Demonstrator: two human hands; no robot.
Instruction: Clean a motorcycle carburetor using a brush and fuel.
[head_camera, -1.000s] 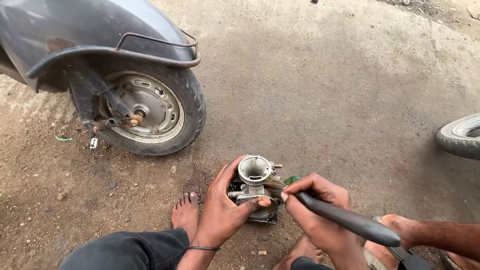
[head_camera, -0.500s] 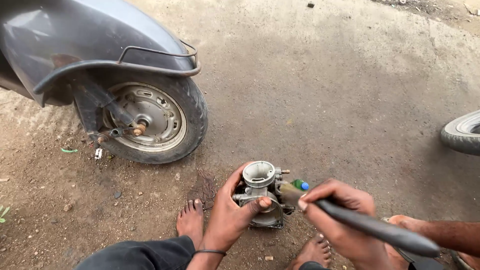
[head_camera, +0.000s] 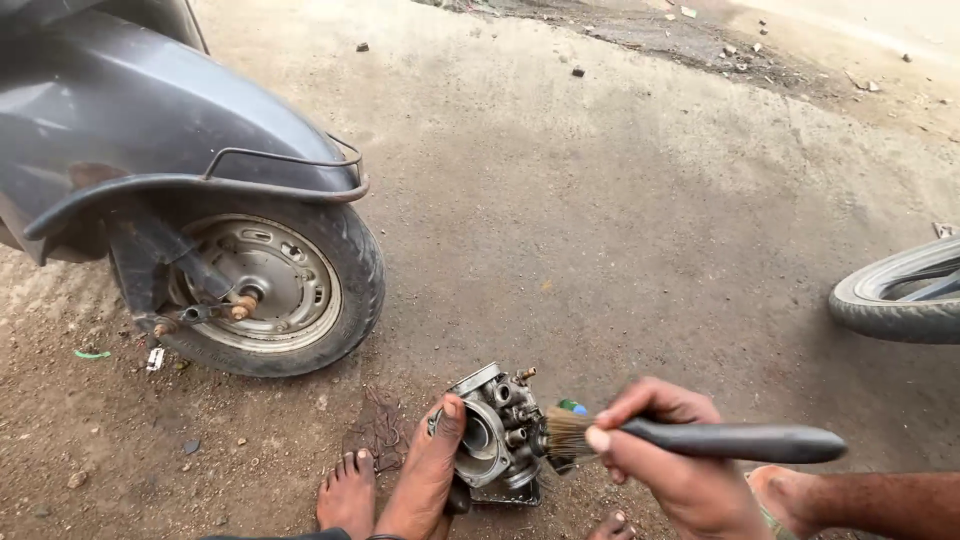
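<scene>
- The scooter wheel (head_camera: 262, 290) stands far left on the ground (head_camera: 620, 230), well apart from the work.
- The left hand (head_camera: 425, 480) grips the carburetor (head_camera: 495, 440) low at centre, tilted.
- The brush (head_camera: 700, 438) lies level, bristles touching the carburetor's right side.
- The right hand (head_camera: 670, 465) is closed round its handle.

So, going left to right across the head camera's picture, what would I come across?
Grey scooter's wheel → left hand → metal carburettor → brush bristles → right hand → another tyre at the right edge.
</scene>
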